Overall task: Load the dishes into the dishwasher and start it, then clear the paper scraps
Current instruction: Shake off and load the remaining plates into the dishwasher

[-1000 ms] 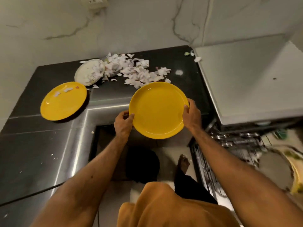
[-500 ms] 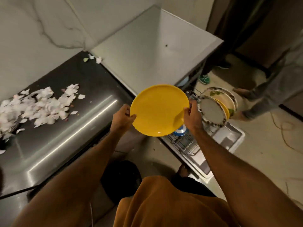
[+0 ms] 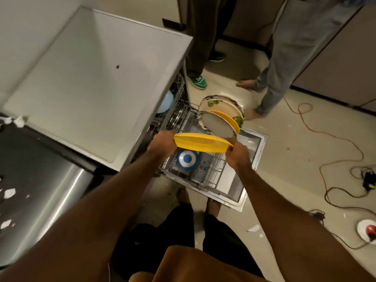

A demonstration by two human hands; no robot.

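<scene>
I hold a yellow plate [image 3: 200, 142] by its two edges, nearly edge-on, over the pulled-out lower rack [image 3: 205, 174] of the open dishwasher. My left hand [image 3: 162, 143] grips its left rim and my right hand [image 3: 237, 154] grips its right rim. Just beyond the plate, several plates [image 3: 220, 117] stand upright in the rack, one of them yellow. A blue and white bowl [image 3: 187, 158] lies in the rack under the plate. A light blue dish [image 3: 165, 102] sits in the upper rack. A few paper scraps [image 3: 9, 193] lie on the dark counter at the left.
The white dishwasher top [image 3: 97, 78] fills the upper left. The open door [image 3: 250, 159] lies flat over the floor by my bare feet. Two people's legs [image 3: 284, 58] stand beyond it. Orange and black cables [image 3: 335, 143] trail across the floor at the right.
I have turned right from the counter toward the dishwasher. The yellow plate went from facing me to tilted nearly edge-on, lower, above the rack. Both hands keep their hold.
</scene>
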